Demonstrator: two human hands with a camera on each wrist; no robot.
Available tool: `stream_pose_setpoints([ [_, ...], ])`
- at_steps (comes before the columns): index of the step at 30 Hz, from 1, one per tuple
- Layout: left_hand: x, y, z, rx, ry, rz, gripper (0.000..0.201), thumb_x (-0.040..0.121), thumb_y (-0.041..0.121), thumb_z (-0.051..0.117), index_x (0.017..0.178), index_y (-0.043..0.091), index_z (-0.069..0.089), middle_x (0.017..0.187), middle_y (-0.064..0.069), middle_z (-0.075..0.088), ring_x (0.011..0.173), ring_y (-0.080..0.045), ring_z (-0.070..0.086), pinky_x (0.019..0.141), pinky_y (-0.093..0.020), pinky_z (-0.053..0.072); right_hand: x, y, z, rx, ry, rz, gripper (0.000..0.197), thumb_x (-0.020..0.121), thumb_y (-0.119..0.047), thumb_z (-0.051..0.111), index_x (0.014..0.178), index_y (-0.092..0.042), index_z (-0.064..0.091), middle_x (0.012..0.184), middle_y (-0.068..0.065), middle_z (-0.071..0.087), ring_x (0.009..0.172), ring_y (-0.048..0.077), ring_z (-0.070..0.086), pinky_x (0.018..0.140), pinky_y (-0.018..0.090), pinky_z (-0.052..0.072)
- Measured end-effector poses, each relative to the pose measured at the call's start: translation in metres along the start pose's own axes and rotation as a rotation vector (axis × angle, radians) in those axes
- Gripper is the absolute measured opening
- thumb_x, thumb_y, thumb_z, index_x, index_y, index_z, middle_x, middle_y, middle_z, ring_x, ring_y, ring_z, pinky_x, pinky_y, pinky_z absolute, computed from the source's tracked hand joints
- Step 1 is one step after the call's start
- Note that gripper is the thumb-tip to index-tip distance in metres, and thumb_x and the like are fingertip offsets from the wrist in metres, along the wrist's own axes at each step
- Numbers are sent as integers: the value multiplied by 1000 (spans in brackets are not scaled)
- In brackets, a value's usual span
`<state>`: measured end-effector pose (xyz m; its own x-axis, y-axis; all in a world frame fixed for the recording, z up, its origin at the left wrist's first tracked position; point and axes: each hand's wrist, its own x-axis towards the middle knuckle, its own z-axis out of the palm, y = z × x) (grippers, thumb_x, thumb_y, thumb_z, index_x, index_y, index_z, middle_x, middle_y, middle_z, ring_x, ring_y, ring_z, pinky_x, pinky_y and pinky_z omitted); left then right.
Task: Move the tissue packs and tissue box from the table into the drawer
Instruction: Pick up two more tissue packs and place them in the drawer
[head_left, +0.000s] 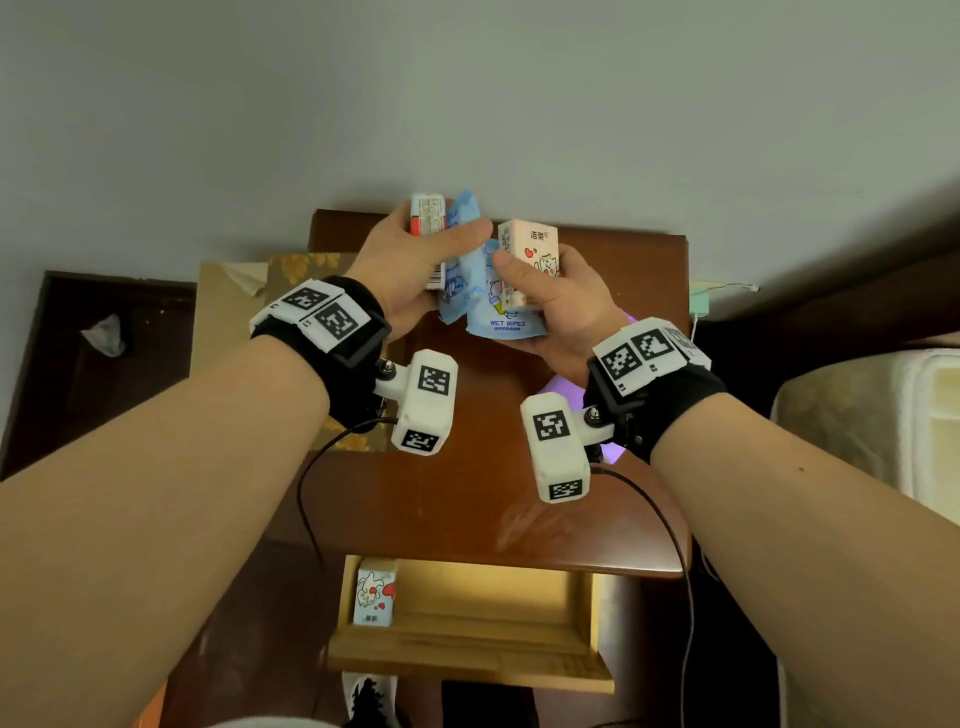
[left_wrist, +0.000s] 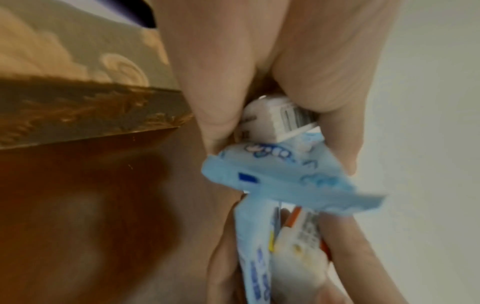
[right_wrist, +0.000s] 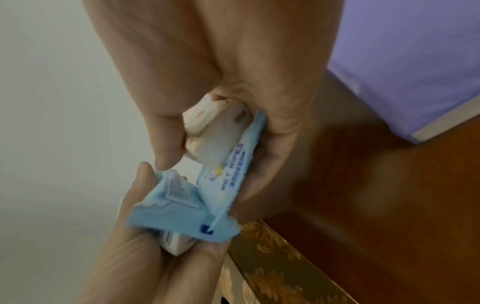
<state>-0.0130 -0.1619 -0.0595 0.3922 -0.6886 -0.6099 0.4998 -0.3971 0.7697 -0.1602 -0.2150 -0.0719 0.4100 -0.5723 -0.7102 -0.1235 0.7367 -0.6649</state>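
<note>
Two hands are up over the far end of the brown counter (head_left: 467, 499), close together, each gripping tissue items. Left hand (head_left: 410, 260) at about 11 o'clock: fingers and thumb curled round a white tissue pack with orange edge (head_left: 428, 218), plus a blue wet-wipes pack (head_left: 460, 244) pinched against it. Right hand (head_left: 550, 306) at about 1 o'clock: grip closed on a pink cartoon tissue pack (head_left: 530, 254), with a second blue pack marked WET WIPES (head_left: 501, 317) pressed under it in the palm. The two blue packs touch or overlap in the middle; which hand controls the overlap I cannot tell. The left wrist view shows the white pack (left_wrist: 280, 117) wedged between thumb and fingers, blue pack (left_wrist: 272, 174) just below it, blurred. The right wrist view shows the pink pack (right_wrist: 213, 127) held in the curled fingers, with a blue wrapper (right_wrist: 182, 214) crossing toward the other hand.

Drawer (head_left: 467, 644) at 6 o'clock is pulled open; one cartoon-print tissue pack (head_left: 375, 597) is in its left corner. A purple thing (head_left: 558, 387) lies on the counter under the right wrist. A gold-patterned box (head_left: 296, 270) stands just left of the counter.
</note>
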Motion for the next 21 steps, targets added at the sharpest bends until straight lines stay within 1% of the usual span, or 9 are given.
stream_pose_setpoints([
  [4, -10, -5, -12, -3, 50, -4, 43, 82, 8, 79, 120, 9, 58, 108, -12, 73, 91, -27, 76, 78, -51, 62, -7, 10, 5, -4, 67, -104, 60, 81, -17, 82, 131, -14, 50, 122, 16, 71, 102, 36, 75, 79, 60, 61],
  [7, -20, -9, -21, -17, 69, -5, 36, 84, -2, 73, 113, 12, 56, 109, -14, 70, 87, -26, 75, 77, -48, 63, -19, 16, 9, -14, 90, -179, 58, 80, -15, 83, 128, -13, 51, 122, 18, 70, 105, 37, 74, 83, 61, 60],
  [9, -29, -10, -24, 34, 62, 6, 35, 84, -9, 65, 110, 12, 55, 107, -16, 69, 89, -27, 74, 76, -45, 63, -28, 23, 13, -75, 112, -231, 56, 80, -11, 83, 126, -9, 52, 123, 19, 70, 109, 37, 72, 88, 57, 60],
  [11, -41, -11, -26, 133, 45, 24, 34, 83, -9, 65, 106, 15, 56, 107, -14, 70, 91, -26, 75, 79, -43, 63, -39, 29, 19, -102, 125, -253, 57, 79, -13, 84, 126, -7, 53, 122, 18, 71, 108, 35, 72, 89, 55, 60],
  [13, -54, -12, -29, 207, 41, 37, 34, 82, -4, 69, 106, 16, 57, 105, -13, 71, 92, -27, 76, 83, -45, 63, -51, 36, 25, -93, 122, -257, 53, 78, -16, 84, 121, -11, 54, 120, 17, 71, 106, 34, 73, 87, 57, 60],
  [15, -70, -15, -37, 213, 28, 33, 29, 82, -1, 69, 101, 18, 59, 100, -11, 72, 90, -26, 76, 83, -46, 63, -66, 45, 34, -88, 116, -254, 48, 78, -18, 83, 116, -14, 54, 119, 17, 71, 103, 33, 74, 84, 58, 61],
  [17, -87, -18, -46, 204, 4, 14, 26, 83, 0, 68, 96, 20, 60, 99, -11, 72, 91, -28, 76, 86, -49, 62, -81, 53, 42, -82, 100, -239, 49, 81, -21, 81, 120, -12, 53, 119, 17, 71, 99, 32, 76, 79, 54, 63],
  [19, -106, -22, -56, 206, -33, 4, 27, 84, -3, 66, 98, 19, 59, 101, -13, 72, 95, -29, 75, 88, -50, 60, -97, 64, 49, -79, 93, -223, 48, 86, -19, 77, 126, -10, 51, 121, 17, 70, 96, 31, 76, 72, 46, 64],
  [21, -125, -27, -67, 223, -57, -8, 30, 85, -6, 66, 100, 19, 59, 103, -14, 72, 97, -30, 74, 89, -52, 60, -114, 77, 56, -55, 89, -227, 47, 86, -16, 76, 127, -10, 53, 120, 18, 71, 98, 32, 76, 74, 48, 64],
])
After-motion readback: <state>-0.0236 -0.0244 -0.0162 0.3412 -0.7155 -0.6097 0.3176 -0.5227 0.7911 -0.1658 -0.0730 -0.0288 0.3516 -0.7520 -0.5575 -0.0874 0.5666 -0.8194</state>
